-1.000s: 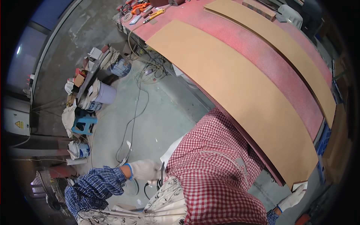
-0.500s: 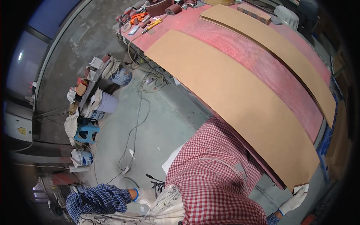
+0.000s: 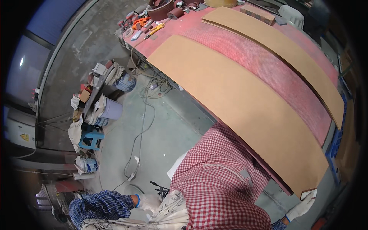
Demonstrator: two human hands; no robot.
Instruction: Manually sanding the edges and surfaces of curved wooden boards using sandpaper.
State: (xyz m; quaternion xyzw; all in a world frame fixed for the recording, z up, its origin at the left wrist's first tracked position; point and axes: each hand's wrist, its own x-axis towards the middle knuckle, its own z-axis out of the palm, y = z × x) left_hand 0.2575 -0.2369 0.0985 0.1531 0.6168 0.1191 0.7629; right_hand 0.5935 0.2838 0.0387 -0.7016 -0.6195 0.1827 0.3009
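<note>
You face a pink-topped counter. On it lies a long tan board, the near one of two; every place here is told from it. Its long axis slants from far left to near right, alongside your red-checked apron.

Your right hand, in a white glove, is by far the nearer: it reaches up from below to the board's near right corner. Its fingers touch a small pad, white-faced with a brown edge, at that corner. How firmly they close on it cannot be told.

Your left hand, also gloved, is well apart from the board, low on its left side, against patterned pale cloth. Its fingers are hidden, so you cannot tell whether they hold anything.

Beyond the board lies a second tan board, roughly parallel. Past its far left end lies a yellow-handled tool.
</note>
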